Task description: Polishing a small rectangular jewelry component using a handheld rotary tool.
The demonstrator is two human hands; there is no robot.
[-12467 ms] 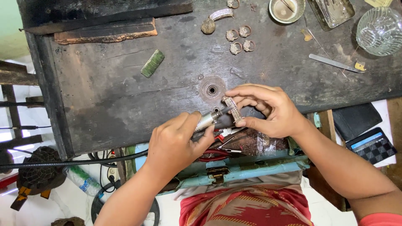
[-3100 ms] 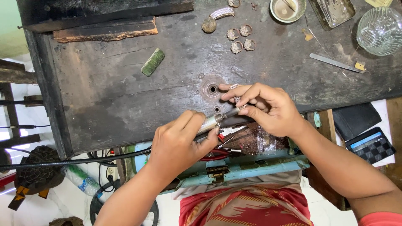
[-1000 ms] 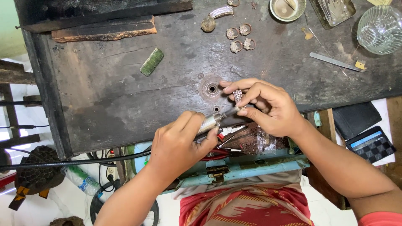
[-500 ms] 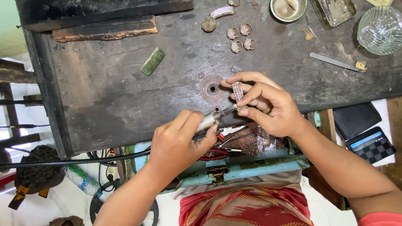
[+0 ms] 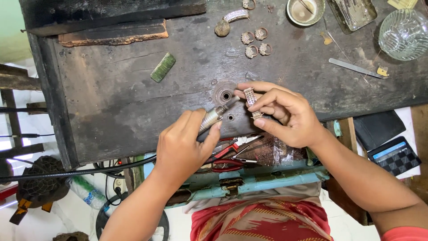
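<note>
Since approx. half a sec ago the right hand [image 5: 285, 116] had barely moved; the little metal band [image 5: 251, 102] sat almost in the same spot, near the middle of the frame, vs. 12 secs back when it was lower and closer to the tool tip. It stood nearly straight up and down, top end leaning a bit to the left. Right thumb and fingers [image 5: 263, 121] were pinched shut on its lower end, w/ the upper end poking out free. The left hand [image 5: 185, 145] was wrapped closed round the ribbed silver tool [image 5: 210, 120], which sloped up to the right, its thin tip aimed at the round hole [image 5: 224, 95] in the dark bench [image 5: 111, 102]. So the band lay just right of the tool tip, close but not touching, as far as I could tell. The left hand was the one nearer the tip; the right held the band. Red-handled pliers [image 5: 225, 154] lay in the tray below, and rings [image 5: 254, 40] sat at the top, well apart.
</note>
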